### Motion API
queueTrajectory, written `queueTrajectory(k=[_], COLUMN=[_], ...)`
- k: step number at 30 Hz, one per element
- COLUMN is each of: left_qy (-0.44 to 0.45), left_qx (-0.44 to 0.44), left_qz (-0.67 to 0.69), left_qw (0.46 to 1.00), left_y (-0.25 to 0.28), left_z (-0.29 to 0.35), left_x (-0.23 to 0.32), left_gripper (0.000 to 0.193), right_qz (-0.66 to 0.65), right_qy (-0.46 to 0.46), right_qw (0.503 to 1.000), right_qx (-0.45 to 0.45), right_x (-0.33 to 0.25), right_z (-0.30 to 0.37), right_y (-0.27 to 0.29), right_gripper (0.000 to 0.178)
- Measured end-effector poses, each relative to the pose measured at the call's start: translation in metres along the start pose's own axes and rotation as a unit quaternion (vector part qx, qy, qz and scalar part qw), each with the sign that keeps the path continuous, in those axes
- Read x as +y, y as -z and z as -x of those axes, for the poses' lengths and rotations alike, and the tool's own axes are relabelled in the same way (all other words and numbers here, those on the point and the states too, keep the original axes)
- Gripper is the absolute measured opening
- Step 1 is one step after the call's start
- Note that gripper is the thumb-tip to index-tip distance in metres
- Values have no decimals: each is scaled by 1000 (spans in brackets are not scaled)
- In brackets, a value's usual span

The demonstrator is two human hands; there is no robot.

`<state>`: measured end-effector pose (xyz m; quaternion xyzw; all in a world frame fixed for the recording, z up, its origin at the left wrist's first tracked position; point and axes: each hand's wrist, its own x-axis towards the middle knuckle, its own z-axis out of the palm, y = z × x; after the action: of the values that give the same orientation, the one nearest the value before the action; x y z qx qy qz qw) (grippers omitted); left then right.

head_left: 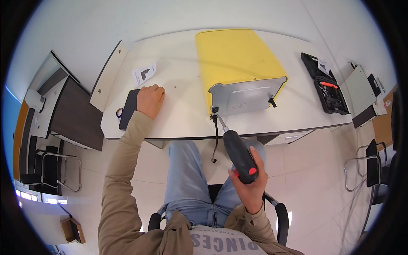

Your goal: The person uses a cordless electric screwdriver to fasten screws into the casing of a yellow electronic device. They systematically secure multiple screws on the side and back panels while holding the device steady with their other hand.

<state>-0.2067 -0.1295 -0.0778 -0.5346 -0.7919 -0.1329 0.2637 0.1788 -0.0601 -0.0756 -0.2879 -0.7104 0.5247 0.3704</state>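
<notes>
My right hand (251, 182) is wrapped round a black cordless screwdriver (239, 154) with a red button at its butt end. Its metal bit points up to the near left corner of a yellow case (240, 55) that has a grey metal face (246, 95) toward me. At that corner a short black cable (217, 136) hangs over the table edge, its loose plug below. Whether the bit touches a screw is too small to tell. My left hand (151, 101) rests on the table with curled fingers, beside a black phone (129, 108); whatever lies inside them is hidden.
A black tool case (325, 85) with bits and an orange-red tool stands open at the table's right. Left of the yellow case lie a printed leaflet (143, 74) and a dark ring (119, 112). The white table (178, 123) ends just before my knees. Chairs stand at both sides.
</notes>
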Motion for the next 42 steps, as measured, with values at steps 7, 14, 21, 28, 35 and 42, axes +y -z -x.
queueTrajectory(k=[7, 14, 21, 28, 35, 42], left_qy=[2, 4, 25, -23, -174, -290], left_qx=[1, 4, 3, 59, 56, 80], left_qz=[-12, -6, 9, 85, 160, 182], left_qw=[1000, 1000, 1000, 994, 970, 936], left_y=[-6, -3, 14, 44, 70, 66], left_z=[1, 4, 2, -14, -36, -70], left_x=[-3, -2, 6, 42, 79, 94], left_gripper=[4, 4, 25, 73, 111, 114], right_qz=[9, 46, 39, 41, 39, 41], right_qy=[-5, 49, 51, 50, 58, 56], right_qw=[1000, 998, 998, 998, 998, 998], right_qx=[-10, -14, -15, -13, -10, 6], right_x=[1, 8, 11, 11, 12, 11], right_z=[-2, -4, -5, -5, -5, -6], right_y=[-4, -10, -13, -15, -16, -16], right_gripper=[73, 74, 75, 75, 74, 73])
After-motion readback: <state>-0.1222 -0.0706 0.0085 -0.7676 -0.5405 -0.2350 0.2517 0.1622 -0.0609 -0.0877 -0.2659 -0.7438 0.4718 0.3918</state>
